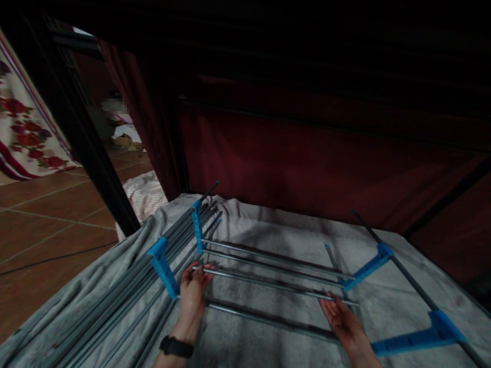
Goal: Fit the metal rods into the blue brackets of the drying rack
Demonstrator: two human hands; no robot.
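A thin grey metal tube [261, 280] lies across both of my hands. My left hand [193, 294] pinches it near its left end, and my right hand [341, 319] grips it near the right end, a short piece sticking out beyond. Around it stands a partly joined rack: blue plastic brackets [164, 268] on the left, blue brackets [368, 268] on the right, and grey cross tubes [268, 321] between them. The front cross tube passes beneath both hands. Its right end is hidden by my right hand.
Several loose grey tubes [126, 289] lie along the left of the grey blanket [291, 225]. A dark post [88, 138] rises at the left, with dark red curtains [268, 158] behind. Beyond are a tiled floor [49, 230] and a flowered cloth [30, 128].
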